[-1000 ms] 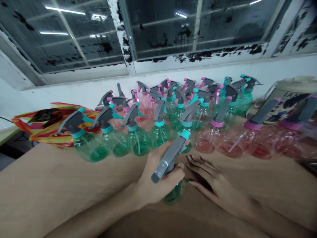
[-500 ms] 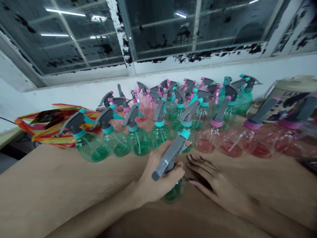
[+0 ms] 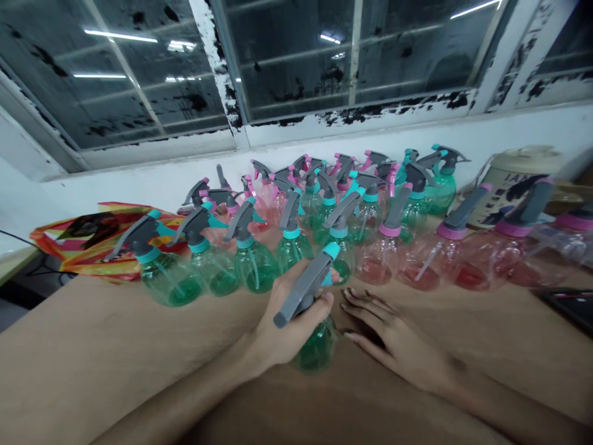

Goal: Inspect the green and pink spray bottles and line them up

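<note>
My left hand (image 3: 287,321) is wrapped round the neck of a green spray bottle (image 3: 317,349) with a grey and turquoise trigger head. The bottle stands close in front of me, its nozzle pointing away toward the row behind. Just right of it, my right hand (image 3: 393,334) lies on the tabletop with fingers stretched out and nothing in it. Beyond both hands runs a front row of green spray bottles (image 3: 254,266) on the left and pink spray bottles (image 3: 419,272) on the right. My left fingers partly cover the held bottle's collar.
Behind the front row, more green and pink spray bottles crowd toward the wall and window. A colourful plastic bag (image 3: 106,241) lies at the left. A beige lidded jug (image 3: 514,179) is at the back right, and a dark flat object (image 3: 569,309) rests on the table's (image 3: 92,358) right side.
The view has shifted slightly, so the bottles sit a little further left on the right side. My left hand still grips the green spray bottle, and my right hand stays flat.
</note>
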Demonstrator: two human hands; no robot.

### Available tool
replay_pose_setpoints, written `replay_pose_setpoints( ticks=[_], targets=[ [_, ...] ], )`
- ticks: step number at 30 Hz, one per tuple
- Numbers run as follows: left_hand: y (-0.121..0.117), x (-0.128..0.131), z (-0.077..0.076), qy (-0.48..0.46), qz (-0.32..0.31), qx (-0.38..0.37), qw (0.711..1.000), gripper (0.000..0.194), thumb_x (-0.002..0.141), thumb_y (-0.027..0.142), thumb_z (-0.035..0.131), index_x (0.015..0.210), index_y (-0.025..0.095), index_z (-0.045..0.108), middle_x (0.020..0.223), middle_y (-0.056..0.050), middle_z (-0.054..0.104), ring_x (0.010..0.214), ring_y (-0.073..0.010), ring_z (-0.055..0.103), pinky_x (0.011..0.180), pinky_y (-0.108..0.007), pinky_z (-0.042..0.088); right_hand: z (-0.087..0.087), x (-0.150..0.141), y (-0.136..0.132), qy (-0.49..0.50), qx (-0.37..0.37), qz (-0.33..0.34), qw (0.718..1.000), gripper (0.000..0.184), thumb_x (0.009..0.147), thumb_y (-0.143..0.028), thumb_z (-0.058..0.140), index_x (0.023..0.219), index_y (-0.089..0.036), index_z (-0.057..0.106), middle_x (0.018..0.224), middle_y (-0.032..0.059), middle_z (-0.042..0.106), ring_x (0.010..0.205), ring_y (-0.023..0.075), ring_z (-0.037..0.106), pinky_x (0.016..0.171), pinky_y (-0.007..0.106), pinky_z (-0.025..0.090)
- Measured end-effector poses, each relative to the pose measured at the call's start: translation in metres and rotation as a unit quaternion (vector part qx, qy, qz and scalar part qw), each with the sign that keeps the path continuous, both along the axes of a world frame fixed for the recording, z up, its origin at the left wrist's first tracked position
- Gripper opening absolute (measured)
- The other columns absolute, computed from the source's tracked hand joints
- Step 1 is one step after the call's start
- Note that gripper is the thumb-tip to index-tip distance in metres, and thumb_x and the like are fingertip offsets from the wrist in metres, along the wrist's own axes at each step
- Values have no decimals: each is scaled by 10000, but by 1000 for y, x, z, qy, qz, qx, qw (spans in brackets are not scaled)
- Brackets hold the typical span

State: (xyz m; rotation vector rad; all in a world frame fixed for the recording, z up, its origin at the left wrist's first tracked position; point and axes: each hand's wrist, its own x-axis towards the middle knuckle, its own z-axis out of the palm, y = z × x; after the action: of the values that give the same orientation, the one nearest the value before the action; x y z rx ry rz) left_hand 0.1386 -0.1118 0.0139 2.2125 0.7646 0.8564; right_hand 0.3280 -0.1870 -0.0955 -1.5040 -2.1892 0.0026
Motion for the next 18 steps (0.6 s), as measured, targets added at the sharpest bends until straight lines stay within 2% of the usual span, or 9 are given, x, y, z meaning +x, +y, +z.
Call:
replay_pose_setpoints(
  ticks=[3,6,8,12,16,18],
  targets=[
    [0,1,-1,5,5,10,1000,244,798,251,505,1034,244,568,573,51,483,507,-136,468,514,-258,438,1,0,0,4,2,3,1000,417,898,-342,462,1277,-169,475,1323,95,512,1250,236,420,1029,485,366],
    [-1,2,-1,4,5,29,1000,315,798,249,485,1107,253,542,570,57,456,477,-130,419,467,-253,407,1,0,0,3,-6,3,1000,429,899,-335,462,1288,-154,463,1328,102,506,1258,234,410,1036,475,358],
    [-2,2,-2,15,14,39,999,318,797,269,498,1111,250,540,629,40,507,504,-132,448,480,-258,422,0,0,0,2,-10,1,1000,438,899,-339,460,1292,-144,460,1332,106,501,1260,233,406,1042,469,351],
    [1,0,-6,41,53,39,997,375,746,384,627,1085,242,547,828,-16,622,664,-177,578,613,-305,497,-1,0,1,1,-8,-5,1000,443,900,-372,451,1279,-145,479,1326,104,508,1251,234,418,1032,461,364],
    [6,-7,-11,50,61,16,997,557,695,458,689,1170,244,491,1003,-56,648,851,-244,622,717,-361,511,-2,0,1,9,-7,-6,1000,450,897,-380,452,1281,-148,482,1325,103,509,1255,228,414,1044,451,349],
    [6,-12,-12,45,66,4,997,553,700,444,694,1173,250,484,1047,-53,648,912,-251,620,759,-376,506,-2,0,1,18,-8,-8,1000,445,893,-390,456,1268,-155,497,1319,98,516,1255,225,415,1047,450,346]
  ],
)
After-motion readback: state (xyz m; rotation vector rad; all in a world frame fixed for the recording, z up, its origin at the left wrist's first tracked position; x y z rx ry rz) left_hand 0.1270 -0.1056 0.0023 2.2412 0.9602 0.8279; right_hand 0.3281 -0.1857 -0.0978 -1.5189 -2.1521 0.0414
